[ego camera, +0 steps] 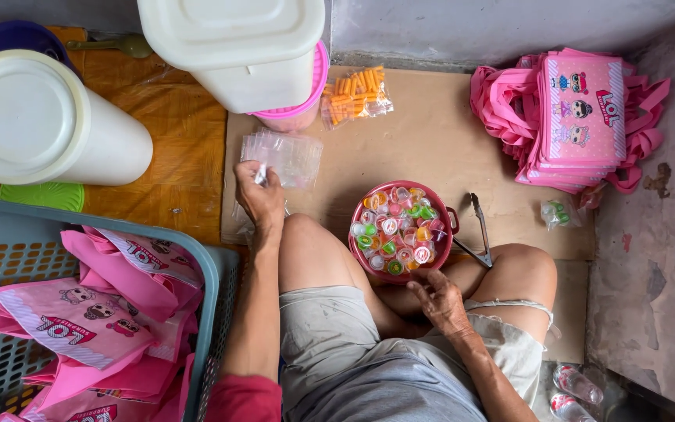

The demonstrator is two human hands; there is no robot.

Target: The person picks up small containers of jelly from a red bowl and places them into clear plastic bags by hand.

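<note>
I sit cross-legged on brown cardboard. My left hand (259, 195) reaches forward and pinches a small clear plastic bag from the stack of clear bags (287, 156) lying in front of my left knee. My right hand (439, 297) rests low between my legs with its fingers loosely curled and nothing visible in it, just below a red bowl (444, 205) filled with several small colourful jelly cups (396, 230). Metal tongs (480, 230) lie beside the bowl on its right.
A blue-grey plastic basket (197, 250) with pink printed bags stands at my left. A stack of pink bags (580, 117) lies far right, a filled small bag (558, 212) near it. White lidded containers (236, 47) (33, 117) and a pack of orange snacks (355, 94) sit ahead. Water bottles (576, 391) lie lower right.
</note>
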